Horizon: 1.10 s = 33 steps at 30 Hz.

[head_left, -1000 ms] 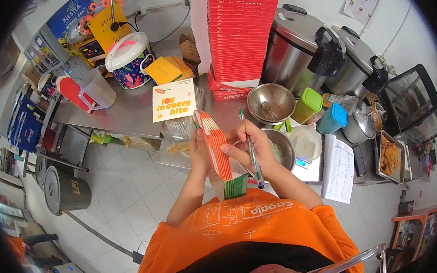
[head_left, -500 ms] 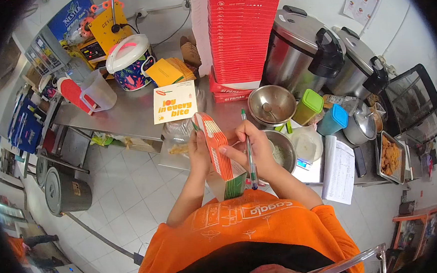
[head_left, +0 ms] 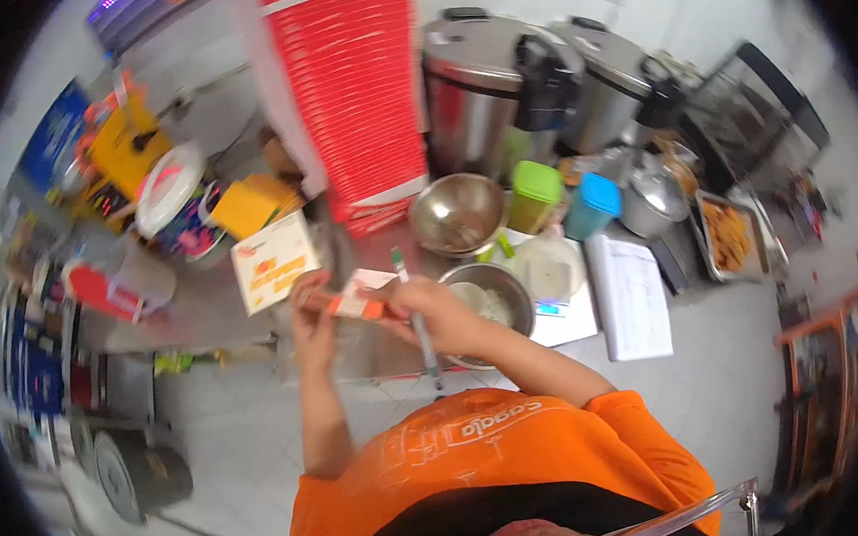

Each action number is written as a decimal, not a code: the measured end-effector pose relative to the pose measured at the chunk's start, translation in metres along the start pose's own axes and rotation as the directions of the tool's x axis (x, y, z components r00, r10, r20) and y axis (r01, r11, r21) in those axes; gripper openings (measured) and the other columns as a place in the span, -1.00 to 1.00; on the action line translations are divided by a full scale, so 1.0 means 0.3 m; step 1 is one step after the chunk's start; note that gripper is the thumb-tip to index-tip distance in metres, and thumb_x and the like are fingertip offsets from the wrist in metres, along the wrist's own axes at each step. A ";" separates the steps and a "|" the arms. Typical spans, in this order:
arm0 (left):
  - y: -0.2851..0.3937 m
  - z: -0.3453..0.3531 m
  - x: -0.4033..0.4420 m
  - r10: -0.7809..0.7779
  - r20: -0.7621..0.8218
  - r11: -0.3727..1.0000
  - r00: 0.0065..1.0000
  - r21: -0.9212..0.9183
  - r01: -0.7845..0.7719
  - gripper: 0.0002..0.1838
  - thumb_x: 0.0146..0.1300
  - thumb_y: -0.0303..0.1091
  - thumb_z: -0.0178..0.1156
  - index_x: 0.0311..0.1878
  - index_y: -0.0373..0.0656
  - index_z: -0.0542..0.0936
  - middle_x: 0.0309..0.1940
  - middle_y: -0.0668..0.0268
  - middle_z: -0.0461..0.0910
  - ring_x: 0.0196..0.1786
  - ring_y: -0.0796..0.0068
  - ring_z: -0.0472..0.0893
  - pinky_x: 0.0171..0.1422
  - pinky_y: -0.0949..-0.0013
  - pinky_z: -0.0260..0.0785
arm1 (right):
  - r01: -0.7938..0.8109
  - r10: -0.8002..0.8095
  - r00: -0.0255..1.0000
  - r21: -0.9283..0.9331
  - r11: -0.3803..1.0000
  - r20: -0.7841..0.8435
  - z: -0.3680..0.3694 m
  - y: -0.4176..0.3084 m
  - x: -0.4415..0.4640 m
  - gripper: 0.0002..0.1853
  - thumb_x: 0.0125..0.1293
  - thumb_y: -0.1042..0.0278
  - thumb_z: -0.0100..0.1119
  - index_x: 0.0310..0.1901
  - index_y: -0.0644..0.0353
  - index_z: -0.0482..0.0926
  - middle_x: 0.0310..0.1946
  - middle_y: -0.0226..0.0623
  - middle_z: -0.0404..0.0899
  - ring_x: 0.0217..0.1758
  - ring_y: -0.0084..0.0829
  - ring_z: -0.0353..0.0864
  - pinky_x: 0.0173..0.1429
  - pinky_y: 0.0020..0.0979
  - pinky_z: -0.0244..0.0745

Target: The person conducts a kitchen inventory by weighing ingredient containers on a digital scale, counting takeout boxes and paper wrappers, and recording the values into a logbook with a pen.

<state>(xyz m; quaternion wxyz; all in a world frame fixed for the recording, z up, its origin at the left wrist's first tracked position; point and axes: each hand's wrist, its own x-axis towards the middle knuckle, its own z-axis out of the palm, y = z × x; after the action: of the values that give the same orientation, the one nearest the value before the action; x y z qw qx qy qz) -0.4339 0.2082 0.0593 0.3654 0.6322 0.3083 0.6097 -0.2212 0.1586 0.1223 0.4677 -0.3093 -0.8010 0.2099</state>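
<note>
- In the head view, we have an orange-and-white card piece [head_left: 358, 305] up between our two hands, above the near edge of the bench [head_left: 216, 315]. We judge this to be a moment of handling or turning it; motion blur hides its folds, and we cannot tell whether it is one piece or several.
- Our left hand [head_left: 312, 319] has its fingers closed round the left end of the piece; how firmly they press, we cannot tell.
- Our right hand [head_left: 432, 312] holds a pen [head_left: 427, 352], which slants down across its fingers, while its fingertips meet the right end of the piece. Whether they pinch it or only touch it is too blurred to tell.
- So the piece lies crosswise, its middle showing between the two sets of fingers. We judge that any move from this grip calls for the left fingers to steady the card and for the right to keep the pen clear of its face.
- A square card with yellow lettering [head_left: 276, 263] lies just beyond our left hand. Past our right hand sits a metal bowl with pale contents [head_left: 502, 306], beside an open notebook [head_left: 630, 300]; a tall red stack [head_left: 345, 96] stands farther back.
</note>
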 end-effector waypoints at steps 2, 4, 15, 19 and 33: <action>0.017 -0.018 0.019 0.056 0.123 0.992 0.991 0.104 -0.069 -0.57 0.08 -0.22 0.34 -0.03 -0.17 0.46 0.09 0.17 0.43 0.20 0.28 0.40 0.29 0.24 0.21 | -0.010 0.020 0.996 -0.112 0.994 0.091 -0.026 0.028 -0.036 -0.77 0.06 0.42 0.29 -0.31 0.15 0.41 -0.39 -0.24 0.54 -0.31 -0.16 0.48 -0.15 -0.25 0.39; -0.034 -0.037 -0.013 -0.004 0.280 0.960 0.960 0.271 -0.075 -0.60 -0.02 -0.33 0.36 -0.10 -0.16 0.48 0.09 0.14 0.44 0.20 0.18 0.41 0.30 0.21 0.19 | -0.059 0.080 0.987 -0.150 0.987 0.139 -0.062 0.051 -0.094 -0.79 0.08 0.37 0.27 -0.26 0.14 0.47 -0.39 -0.22 0.53 -0.29 -0.11 0.47 -0.13 -0.21 0.38; -0.171 0.028 -0.198 -0.466 0.499 0.572 0.730 0.800 -0.181 -0.35 -0.08 -0.60 0.13 0.20 -0.14 0.35 0.34 0.05 0.19 0.34 -0.02 0.19 0.40 0.06 0.04 | -0.772 0.598 0.511 -0.023 0.635 -0.617 -0.398 0.007 -0.799 -0.68 -0.01 0.38 0.42 -0.43 0.21 0.38 -0.49 -0.27 0.43 -0.40 -0.28 0.46 -0.28 -0.32 0.37; -0.094 0.144 -0.088 -0.332 0.531 0.561 0.779 0.775 -0.289 -0.41 -0.05 -0.61 0.06 0.17 -0.21 0.35 0.30 0.04 0.22 0.32 -0.03 0.21 0.37 0.06 0.05 | -0.873 0.583 0.100 0.210 0.440 -0.806 -0.527 0.007 -1.148 -0.62 0.08 0.34 0.39 -0.40 0.22 0.28 -0.24 -0.11 0.66 -0.19 -0.34 0.64 -0.07 -0.35 0.48; 0.170 1.296 -0.332 -0.159 0.919 0.964 0.360 0.224 -0.145 -0.68 0.09 -0.42 0.20 -0.05 -0.24 0.50 0.04 0.11 0.45 0.13 0.06 0.42 0.22 0.16 0.26 | -0.961 0.573 0.014 0.147 0.234 -0.819 -1.003 0.207 -1.585 -0.73 0.01 0.45 0.35 -0.30 0.25 0.45 -0.30 -0.15 0.62 -0.22 -0.19 0.59 -0.12 -0.32 0.44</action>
<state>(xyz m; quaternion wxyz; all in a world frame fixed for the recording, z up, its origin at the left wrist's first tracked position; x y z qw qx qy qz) -0.0561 0.0640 0.0518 0.3893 0.9070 0.1292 0.0955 0.2384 -0.1115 -0.0682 0.4470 -0.8622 -0.2201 0.0916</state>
